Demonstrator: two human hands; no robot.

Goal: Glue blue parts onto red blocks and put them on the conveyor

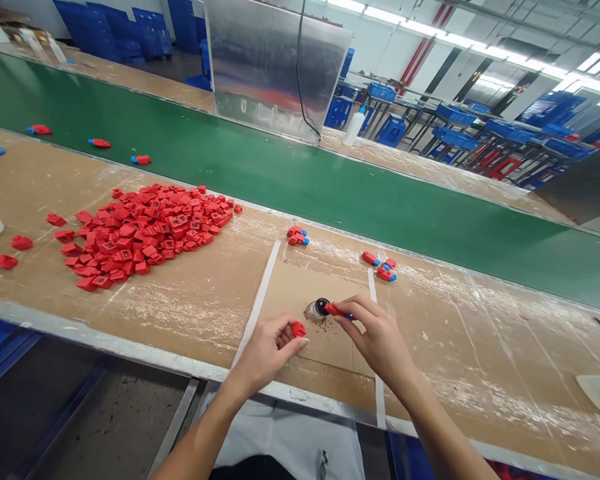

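Note:
My left hand (266, 353) pinches a small red plastic cap (299, 329) between thumb and fingers. My right hand (375, 335) grips a slim red-and-blue plastic part (336, 310), and its red end touches a small round black pot (322, 307). That pot stands in a smeared, brownish patch on a cardboard sheet (310, 293), just between my hands. Further left lies a large heap of red plastic caps (145, 233). Small groups of red-and-blue parts (297, 235) (380, 267) sit beyond the cardboard.
A wide wooden workbench top (200, 307) with a metal front edge runs beneath my hands, with white tape strips on it. Behind it run a green conveyor belt (280, 153) carrying a few parts and a metal panel (275, 60). Blue crates and benches stand further back.

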